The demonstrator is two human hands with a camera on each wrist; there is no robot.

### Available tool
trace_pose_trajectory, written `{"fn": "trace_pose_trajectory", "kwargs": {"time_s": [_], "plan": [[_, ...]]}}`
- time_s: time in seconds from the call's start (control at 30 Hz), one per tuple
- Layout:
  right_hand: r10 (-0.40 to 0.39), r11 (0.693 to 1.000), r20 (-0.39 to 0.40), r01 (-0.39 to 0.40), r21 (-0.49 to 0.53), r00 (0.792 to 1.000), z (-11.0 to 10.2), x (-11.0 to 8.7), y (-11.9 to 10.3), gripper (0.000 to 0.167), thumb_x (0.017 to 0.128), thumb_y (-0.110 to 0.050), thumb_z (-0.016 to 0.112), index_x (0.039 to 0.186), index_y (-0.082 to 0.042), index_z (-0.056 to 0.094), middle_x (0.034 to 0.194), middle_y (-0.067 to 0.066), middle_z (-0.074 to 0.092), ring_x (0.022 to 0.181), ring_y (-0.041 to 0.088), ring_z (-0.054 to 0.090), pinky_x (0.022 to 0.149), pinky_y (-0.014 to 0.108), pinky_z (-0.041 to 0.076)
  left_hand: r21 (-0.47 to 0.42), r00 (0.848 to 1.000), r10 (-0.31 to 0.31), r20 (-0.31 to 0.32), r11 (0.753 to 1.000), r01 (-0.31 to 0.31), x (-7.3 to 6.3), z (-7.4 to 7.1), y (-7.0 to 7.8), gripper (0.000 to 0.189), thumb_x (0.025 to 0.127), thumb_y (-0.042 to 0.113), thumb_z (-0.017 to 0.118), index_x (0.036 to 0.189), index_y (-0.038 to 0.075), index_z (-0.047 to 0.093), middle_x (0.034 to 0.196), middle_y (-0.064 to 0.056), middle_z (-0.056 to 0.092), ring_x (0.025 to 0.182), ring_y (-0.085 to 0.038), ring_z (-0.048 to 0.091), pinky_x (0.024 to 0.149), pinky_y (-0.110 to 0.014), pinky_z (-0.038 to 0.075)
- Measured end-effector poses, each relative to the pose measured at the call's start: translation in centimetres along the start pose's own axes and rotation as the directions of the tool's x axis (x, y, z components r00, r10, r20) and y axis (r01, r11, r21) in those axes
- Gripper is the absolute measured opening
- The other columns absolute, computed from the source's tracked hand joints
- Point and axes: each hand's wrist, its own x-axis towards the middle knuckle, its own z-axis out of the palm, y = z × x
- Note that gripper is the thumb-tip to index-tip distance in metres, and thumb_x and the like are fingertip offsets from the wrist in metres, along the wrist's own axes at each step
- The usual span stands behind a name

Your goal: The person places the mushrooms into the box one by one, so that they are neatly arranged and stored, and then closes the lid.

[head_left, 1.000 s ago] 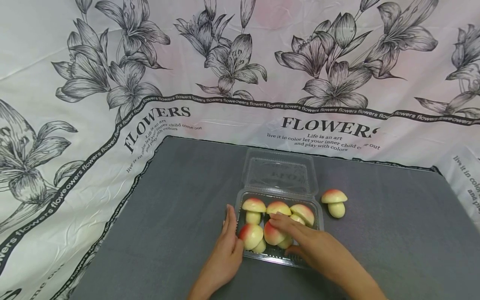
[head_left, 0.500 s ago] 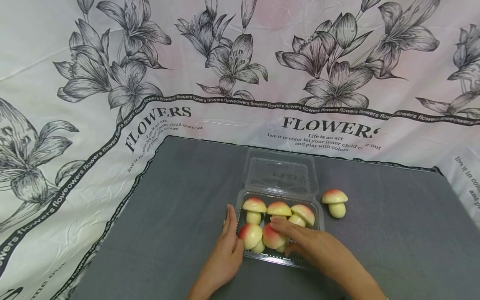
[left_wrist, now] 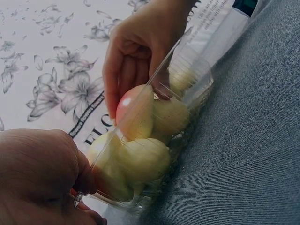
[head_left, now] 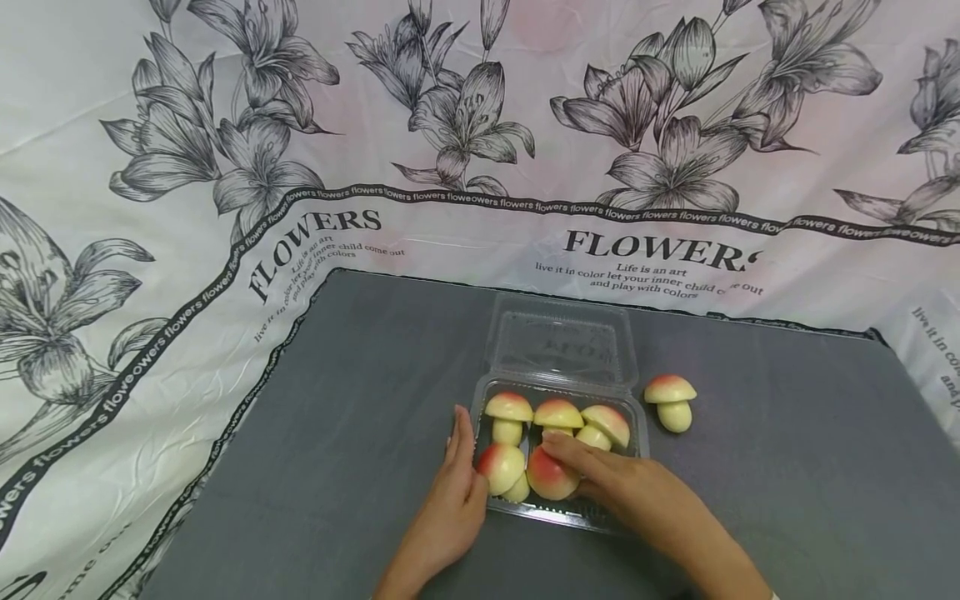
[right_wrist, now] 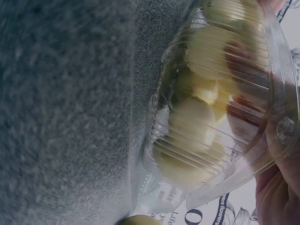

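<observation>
A clear plastic clamshell box (head_left: 555,521) lies with its lid back, holding several toy mushrooms with red-and-yellow caps. My left hand (head_left: 446,508) grips the box's left rim near the front corner, thumb and fingers on either side of it in the left wrist view. Inside the front row, my right hand (head_left: 637,496) pinches a toy mushroom (head_left: 552,475) by its cap; its stem is hidden in the head view. Left of it lies another mushroom (head_left: 501,468). Through the box wall in the right wrist view, pale mushrooms (right_wrist: 192,122) show blurred.
One loose toy mushroom (head_left: 671,403) lies on the grey tabletop (head_left: 780,433), right of the box. The transparent lid (head_left: 561,340) lies behind, towards the flower-printed cloth (head_left: 465,242) that hangs along the back and left.
The mushroom in my right hand has turned, so that its cap now faces the head view and its stem has gone out of sight. My left hand stays at the box.
</observation>
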Motion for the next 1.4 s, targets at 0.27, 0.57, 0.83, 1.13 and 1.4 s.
{"fn": "trace_pose_trajectory", "kwargs": {"time_s": [0.27,0.57,0.83,1.13,1.4], "plan": [[0.024,1.0,0.014,-0.024,0.019,1.0,-0.4,-0.2,-0.1,0.052,0.11,-0.047,0.049,0.155,-0.021,0.054,0.134,-0.017,0.071,0.089,0.0,0.073,0.075,0.02,0.058,0.008,1.0,-0.027,0.007,1.0,0.027,-0.2,-0.1,0.1,0.077,0.105,-0.001,0.041,0.169,0.005,-0.002,0.177,-0.011,-0.006,0.16,-0.042,0.0,0.127,-0.063,0.011],[0.048,0.998,0.035,-0.049,0.032,0.998,-0.8,-0.4,0.1,0.055,0.108,-0.049,0.052,0.155,-0.021,0.055,0.135,-0.017,0.071,0.096,0.001,0.074,0.08,0.021,0.058,0.009,1.0,-0.018,0.003,1.0,0.018,-0.1,0.0,0.2,0.077,0.104,-0.002,0.041,0.169,0.005,-0.001,0.177,-0.012,-0.005,0.16,-0.042,0.0,0.126,-0.064,0.011],[0.078,0.996,0.042,-0.079,0.029,0.996,-1.7,-0.7,0.4,0.053,0.106,-0.043,0.063,0.155,-0.024,0.056,0.135,-0.017,0.071,0.091,-0.001,0.074,0.08,0.022,0.059,0.005,1.0,-0.029,0.003,1.0,0.029,0.0,0.0,0.2,0.078,0.104,-0.002,0.04,0.169,0.005,-0.001,0.177,-0.012,-0.005,0.16,-0.042,0.0,0.127,-0.064,0.011],[0.121,0.992,-0.071,-0.124,-0.038,0.99,-3.3,-1.0,1.3,0.051,0.113,-0.051,0.036,0.15,-0.025,0.061,0.104,-0.012,0.08,0.072,-0.003,0.067,0.067,0.023,0.058,0.009,0.999,-0.041,-0.001,0.999,0.041,0.0,0.1,0.2,0.076,0.104,-0.002,0.04,0.169,0.003,0.0,0.177,-0.011,-0.005,0.161,-0.039,0.0,0.128,-0.061,0.011],[0.081,0.992,-0.152,-0.094,-0.081,0.985,-4.5,-0.7,2.7,0.053,0.113,-0.049,0.041,0.148,-0.016,0.063,0.132,-0.003,0.074,0.062,0.0,0.065,0.06,0.021,0.055,0.009,0.999,-0.035,-0.006,0.999,0.035,-0.1,0.1,0.2,0.075,0.104,-0.001,0.04,0.168,0.001,0.001,0.177,-0.012,-0.004,0.161,-0.038,0.001,0.128,-0.06,0.011]]}}
